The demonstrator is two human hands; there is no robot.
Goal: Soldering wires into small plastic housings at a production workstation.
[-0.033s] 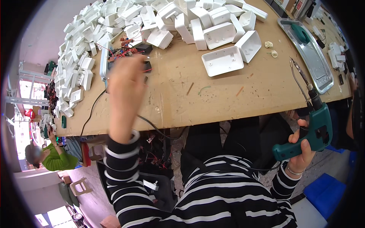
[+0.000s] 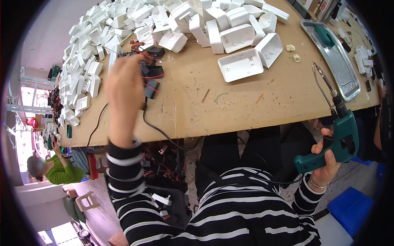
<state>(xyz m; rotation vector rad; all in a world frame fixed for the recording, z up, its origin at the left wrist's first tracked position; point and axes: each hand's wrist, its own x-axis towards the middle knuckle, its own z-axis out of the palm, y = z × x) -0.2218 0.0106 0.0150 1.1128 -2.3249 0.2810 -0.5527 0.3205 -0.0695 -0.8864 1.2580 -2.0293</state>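
My right hand (image 2: 327, 166) is wrapped round the handle of a green soldering gun (image 2: 348, 137), its metal tip and thin curved feed tube pointing up toward the table's right part. My left hand (image 2: 125, 84) reaches over the left of the table, at a heap of small wired parts (image 2: 141, 51) with red leads and brown boards. Its fingertips are hidden among these parts, so I cannot see whether they grip anything. Black blocks (image 2: 151, 88) with red wires lie just right of that hand. Part of a light-coloured tray (image 2: 112, 61) shows behind it.
White plastic cases (image 2: 240, 65) are piled along the table's far side and left. A metal tray (image 2: 349, 78) with a green object stands at the right. A black cable (image 2: 158, 130) crosses the front edge. A person in green (image 2: 63, 170) sits at far left.
My left hand has shifted a little left, uncovering more of the black blocks and the cable beside it. My right hand and the soldering gun have stayed in place.
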